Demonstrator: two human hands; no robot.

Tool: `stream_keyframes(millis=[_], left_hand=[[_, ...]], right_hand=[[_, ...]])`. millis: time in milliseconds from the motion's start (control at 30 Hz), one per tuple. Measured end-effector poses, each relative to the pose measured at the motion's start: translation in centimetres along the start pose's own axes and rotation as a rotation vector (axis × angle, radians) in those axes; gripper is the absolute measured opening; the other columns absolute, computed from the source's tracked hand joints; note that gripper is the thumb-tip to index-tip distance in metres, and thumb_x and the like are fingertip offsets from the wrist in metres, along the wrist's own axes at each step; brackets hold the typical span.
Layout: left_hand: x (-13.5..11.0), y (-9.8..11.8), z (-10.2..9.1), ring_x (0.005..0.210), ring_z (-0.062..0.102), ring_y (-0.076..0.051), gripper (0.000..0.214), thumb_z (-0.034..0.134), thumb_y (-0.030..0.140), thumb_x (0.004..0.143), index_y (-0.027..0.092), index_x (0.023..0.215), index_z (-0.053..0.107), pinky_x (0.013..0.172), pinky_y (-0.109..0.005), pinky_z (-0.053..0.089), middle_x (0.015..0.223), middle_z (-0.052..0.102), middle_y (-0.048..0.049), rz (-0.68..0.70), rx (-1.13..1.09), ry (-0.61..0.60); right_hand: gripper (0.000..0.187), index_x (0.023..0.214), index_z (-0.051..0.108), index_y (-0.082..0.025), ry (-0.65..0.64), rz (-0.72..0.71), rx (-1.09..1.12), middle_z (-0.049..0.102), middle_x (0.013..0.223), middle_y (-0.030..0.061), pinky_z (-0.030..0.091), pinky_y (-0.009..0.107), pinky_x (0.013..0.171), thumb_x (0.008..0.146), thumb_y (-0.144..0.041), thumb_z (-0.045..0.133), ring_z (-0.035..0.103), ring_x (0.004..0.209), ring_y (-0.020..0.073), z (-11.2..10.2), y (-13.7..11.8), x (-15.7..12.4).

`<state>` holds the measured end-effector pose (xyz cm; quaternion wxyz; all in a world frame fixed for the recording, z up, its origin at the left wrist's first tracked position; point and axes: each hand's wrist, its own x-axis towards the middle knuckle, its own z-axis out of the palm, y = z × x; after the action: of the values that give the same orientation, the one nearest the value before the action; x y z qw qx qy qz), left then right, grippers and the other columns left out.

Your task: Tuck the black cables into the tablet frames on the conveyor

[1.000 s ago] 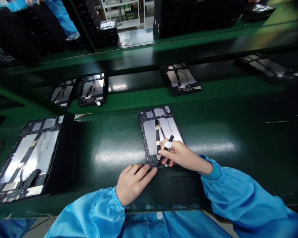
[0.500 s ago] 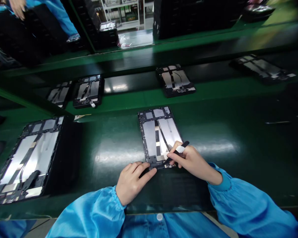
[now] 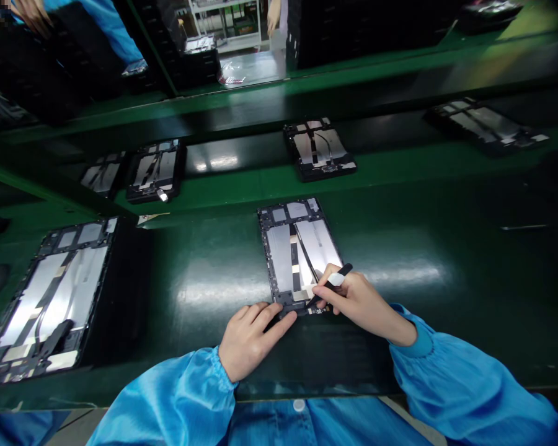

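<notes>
An opened tablet chassis [image 3: 300,254] with silver plates and a dark flex cable lies on the green bench in front of me. My right hand [image 3: 358,300] grips a thin black stylus-like tool [image 3: 331,284] with a white band, its tip pressed at the chassis's near edge. My left hand [image 3: 251,337] rests on the bench with fingers stretched out, the fingertips touching the chassis's near left corner and holding nothing.
A larger opened tablet [image 3: 41,297] lies at the left. Three more chassis [image 3: 153,170] [image 3: 318,148] [image 3: 486,124] ride the belt behind. Black stacked trays [image 3: 199,62] and another person's blue sleeve [image 3: 111,28] are at the back.
My right hand shifted right and tilted the tool flatter, tip now at the chassis's lower right edge. The chassis on the belt slid left. My left hand stayed.
</notes>
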<state>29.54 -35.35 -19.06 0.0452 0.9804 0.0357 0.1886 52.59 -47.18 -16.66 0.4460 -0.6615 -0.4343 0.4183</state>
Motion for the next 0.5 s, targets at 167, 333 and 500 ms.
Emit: stream_keyframes(millis=[167,333,500], left_hand=[[0.7,0.6,-0.1,0.097,0.059,-0.022,0.034,0.056,0.015,0.094,0.024,0.127,0.058,0.078,-0.033,0.052,0.116,0.061,-0.0086,-0.037,-0.026,-0.017],[1.8,1.1,-0.1,0.084,0.06,-0.022,0.034,0.054,0.022,0.095,0.029,0.129,0.057,0.067,-0.036,0.054,0.111,0.062,-0.0093,-0.071,0.003,-0.089],[0.9,-0.4,-0.4,0.106,0.058,-0.019,0.032,0.05,0.012,0.096,0.02,0.127,0.057,0.087,-0.032,0.053,0.129,0.059,-0.0084,-0.015,-0.207,-0.028]], right_hand=[[0.02,0.082,0.058,-0.021,0.0,-0.011,0.007,0.067,0.064,-0.0006,0.051,0.024,0.047,0.095,-0.036,0.059,0.069,0.059,0.0192,0.2,0.0,0.0],[0.021,0.078,0.058,-0.021,0.028,-0.069,0.005,0.064,0.061,-0.0016,0.05,0.025,0.047,0.094,-0.034,0.06,0.067,0.054,0.0183,0.2,0.2,0.0],[0.024,0.075,0.06,-0.022,0.508,-0.218,0.055,0.066,0.075,0.0021,0.054,0.037,0.08,0.092,-0.039,0.064,0.068,0.072,0.0225,-0.1,2.0,0.3]])
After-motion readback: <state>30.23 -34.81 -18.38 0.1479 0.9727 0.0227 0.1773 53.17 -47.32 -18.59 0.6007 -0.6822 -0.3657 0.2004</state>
